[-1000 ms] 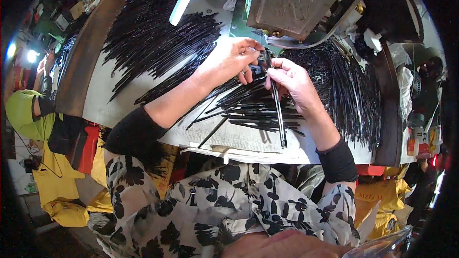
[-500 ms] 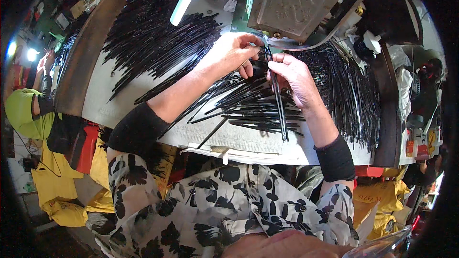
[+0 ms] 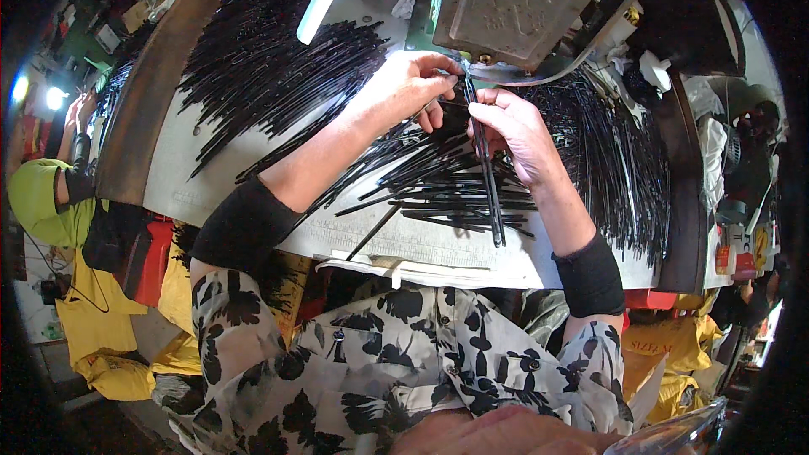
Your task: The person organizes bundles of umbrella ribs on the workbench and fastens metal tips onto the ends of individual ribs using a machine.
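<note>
A long, glossy black strip [image 3: 490,194], seemingly doubled, hangs toward me from beneath the sewing machine head [image 3: 518,13]. My right hand [image 3: 518,136] is closed round its upper part, thumb on top. My left hand [image 3: 413,88] is closed, thumb and forefinger pinched at the strip's top end close to the machine; exactly what lies between those fingertips is hidden. Under and between both hands spreads a loose layer of similar black strips [image 3: 447,202], lying on the pale work table [image 3: 278,152].
A large heap of black strips [image 3: 278,59] covers the table's left, another heap [image 3: 619,168] its right. A white lamp [image 3: 324,2] hangs over the left heap. A ruler scale [image 3: 404,251] runs along the near edge. Beyond the left rim, a person in a lime-green top [image 3: 42,202] sits.
My left hand has shifted slightly, its fingertips staying by the machine. The lower end of the held strip has swung a little left. My right hand keeps its grip.
</note>
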The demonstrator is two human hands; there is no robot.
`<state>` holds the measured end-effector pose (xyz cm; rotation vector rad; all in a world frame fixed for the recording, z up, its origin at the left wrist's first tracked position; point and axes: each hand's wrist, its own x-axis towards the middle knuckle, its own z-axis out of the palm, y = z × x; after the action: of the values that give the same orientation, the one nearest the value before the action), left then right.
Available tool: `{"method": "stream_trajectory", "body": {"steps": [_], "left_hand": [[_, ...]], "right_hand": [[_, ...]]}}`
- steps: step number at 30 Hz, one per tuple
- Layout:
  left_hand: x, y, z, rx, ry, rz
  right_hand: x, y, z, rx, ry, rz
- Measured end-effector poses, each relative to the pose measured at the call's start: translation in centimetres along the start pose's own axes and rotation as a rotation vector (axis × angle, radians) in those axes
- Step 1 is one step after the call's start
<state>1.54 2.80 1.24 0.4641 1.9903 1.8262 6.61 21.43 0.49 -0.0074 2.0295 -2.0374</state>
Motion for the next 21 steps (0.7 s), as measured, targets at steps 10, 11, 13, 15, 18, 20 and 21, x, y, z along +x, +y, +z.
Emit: {"method": "stream_trajectory", "body": {"steps": [10,11,13,15,18,20,21], "left_hand": [[0.14,-0.18,-0.12,0.033,0.006,-0.01],[0.16,-0.2,-0.08,0.035,0.004,-0.004],[0.09,-0.16,-0.03,0.031,0.016,-0.001],[-0.15,-0.07,-0.07,0.027,0.03,0.004],[-0.53,0.04,-0.33,0.047,0.056,-0.042],[-0.46,-0.09,-0.42,0.1,0.015,-0.094],[-0.6,-0.28,-0.39,0.127,0.023,-0.045]], "right_hand": [[0.25,0.03,-0.23,-0.033,-0.03,0.034],[0.16,-0.01,-0.26,-0.031,-0.027,0.03],[0.19,0.16,-0.29,-0.023,-0.027,0.04],[0.1,0.09,-0.11,-0.016,-0.029,0.049],[-0.23,-0.01,0.22,0.02,-0.021,0.093],[-0.31,0.63,-0.13,0.102,-0.072,0.15],[-0.56,0.5,0.01,0.109,-0.085,0.16]]}}
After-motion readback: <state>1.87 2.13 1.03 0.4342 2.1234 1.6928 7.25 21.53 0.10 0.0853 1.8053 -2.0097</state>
